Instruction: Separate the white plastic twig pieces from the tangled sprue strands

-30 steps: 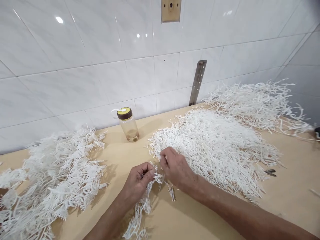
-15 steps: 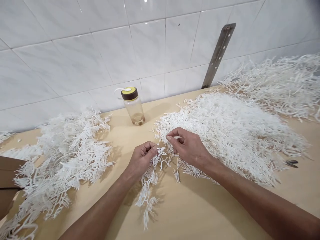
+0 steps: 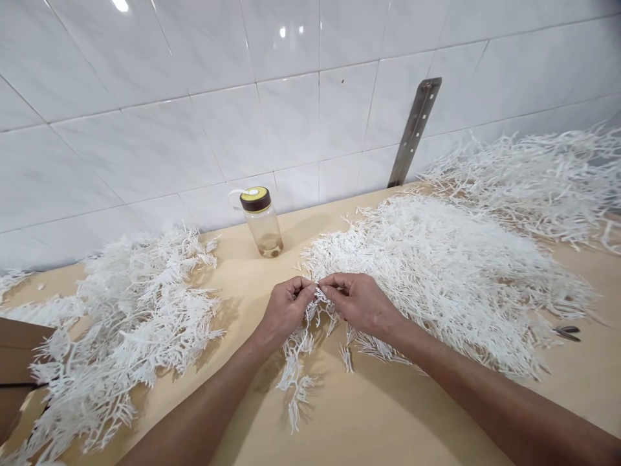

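Note:
A white, branching, plastic-looking sprig [image 3: 297,362] dangles over the table from my left hand [image 3: 285,305], whose thumb and forefinger pinch its upper end. My right hand [image 3: 358,299] is closed in a pinch right beside the left fingertips, at the same end of the sprig; the fingers partly hide the exact spot. Just behind and to the right of my right hand spreads a big heap of small white sprigs [image 3: 436,259]. One loose small piece [image 3: 346,357] lies on the table below my hands.
More branching white sprigs [image 3: 130,323] are piled at the left, by a cardboard box [image 3: 22,362]. A bottle with a yellow and dark lid [image 3: 264,226] stands near the tiled wall. A metal bracket [image 3: 414,133] leans there. Small snips [image 3: 567,332] lie at the right; longer white strands [image 3: 533,181] behind.
My right hand has moved left and down to meet the left fingertips at the sprig's end. The whole view has shifted slightly, with the scene lower in the frame.

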Motion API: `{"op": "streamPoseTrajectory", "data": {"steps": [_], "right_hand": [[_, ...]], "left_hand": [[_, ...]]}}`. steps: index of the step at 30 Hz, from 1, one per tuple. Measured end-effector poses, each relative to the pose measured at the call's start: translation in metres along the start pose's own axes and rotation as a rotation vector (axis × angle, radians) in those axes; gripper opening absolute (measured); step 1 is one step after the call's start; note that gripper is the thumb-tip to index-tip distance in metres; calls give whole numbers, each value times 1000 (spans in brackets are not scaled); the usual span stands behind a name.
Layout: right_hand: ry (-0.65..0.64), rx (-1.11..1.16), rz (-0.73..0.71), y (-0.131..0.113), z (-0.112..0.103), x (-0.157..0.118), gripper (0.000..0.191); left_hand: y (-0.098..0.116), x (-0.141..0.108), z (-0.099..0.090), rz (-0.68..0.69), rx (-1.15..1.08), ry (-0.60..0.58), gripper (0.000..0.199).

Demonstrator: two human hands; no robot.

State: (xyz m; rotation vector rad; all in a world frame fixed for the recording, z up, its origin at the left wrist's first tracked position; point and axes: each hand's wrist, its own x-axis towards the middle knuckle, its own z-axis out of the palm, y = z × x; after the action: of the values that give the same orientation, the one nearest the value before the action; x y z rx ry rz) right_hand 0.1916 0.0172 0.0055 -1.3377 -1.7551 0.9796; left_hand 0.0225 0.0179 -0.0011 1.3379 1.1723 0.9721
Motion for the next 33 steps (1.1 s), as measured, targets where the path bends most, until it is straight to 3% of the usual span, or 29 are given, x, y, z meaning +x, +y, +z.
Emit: {"op": "streamPoseTrajectory", "data": {"steps": [6, 11, 24, 30, 33], "right_hand": [[14, -5, 58, 0, -1, -4, 25], [6, -6, 36, 1, 0, -5, 26], [184, -475, -361, 4, 10, -8, 18], [400, -461, -297, 4, -5, 2, 14], [393, -345, -199, 0, -14, 2, 8]], "left_hand": [[0, 4, 2, 113, 139, 22, 28], [0, 2, 0, 86, 116, -11, 26], [-1, 4, 0, 53, 134, -13, 28], [5, 1, -4, 23, -21, -104, 34], [4, 2, -5, -55, -138, -83, 38]]}}
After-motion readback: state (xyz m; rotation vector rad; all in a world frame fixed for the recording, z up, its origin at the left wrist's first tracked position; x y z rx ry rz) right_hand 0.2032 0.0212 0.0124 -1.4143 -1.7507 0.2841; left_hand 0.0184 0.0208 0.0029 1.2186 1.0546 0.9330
